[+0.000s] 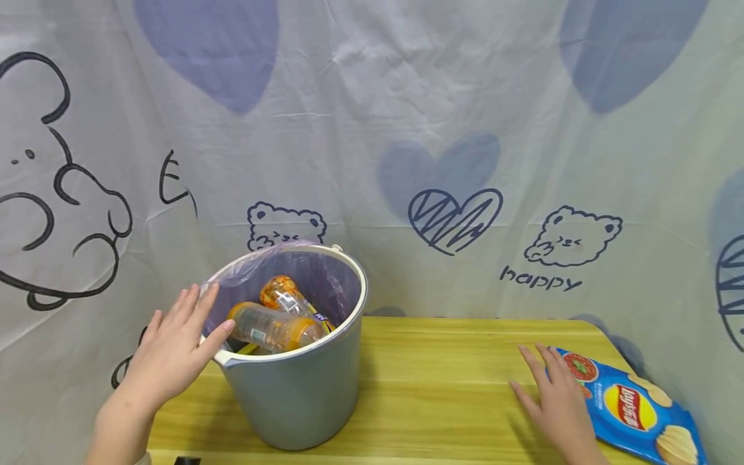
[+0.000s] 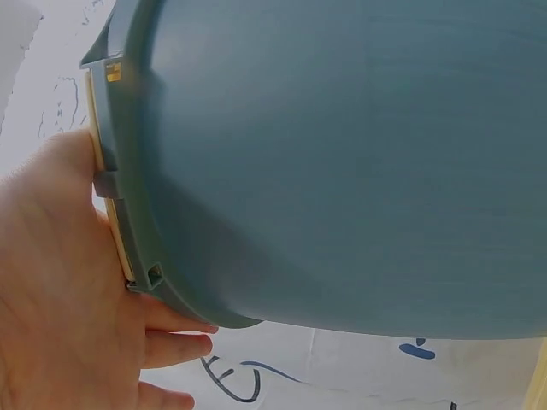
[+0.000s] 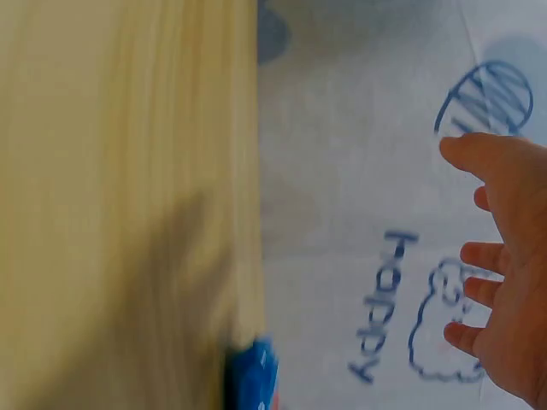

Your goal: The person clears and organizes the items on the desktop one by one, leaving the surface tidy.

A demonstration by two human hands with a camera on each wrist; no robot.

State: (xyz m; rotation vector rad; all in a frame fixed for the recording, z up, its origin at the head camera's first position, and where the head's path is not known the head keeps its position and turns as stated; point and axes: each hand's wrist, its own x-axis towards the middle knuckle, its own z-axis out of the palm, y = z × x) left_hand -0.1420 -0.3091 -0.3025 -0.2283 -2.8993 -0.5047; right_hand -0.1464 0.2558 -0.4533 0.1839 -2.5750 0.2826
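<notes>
A grey bin [image 1: 293,403] with a white rim stands left of the middle, lined with a thin translucent bag [image 1: 238,271]. Inside lie a clear plastic bottle [image 1: 278,328] with an orange end and another orange-patterned bottle [image 1: 286,294]. My left hand [image 1: 174,358] is at the bin's left rim, fingers straight and spread; the left wrist view shows it beside the bin wall [image 2: 342,171]. On the right, a blue bag of potato chips [image 1: 636,403] lies flat. My right hand [image 1: 555,403] is over its left edge, fingers extended and holding nothing.
Everything stands on a yellow wood-grain table [image 1: 430,387]. A white cloth [image 1: 360,148] printed with hearts and bears hangs behind and along both sides. A small dark object [image 1: 187,460] shows at the bottom edge, left of the bin's base.
</notes>
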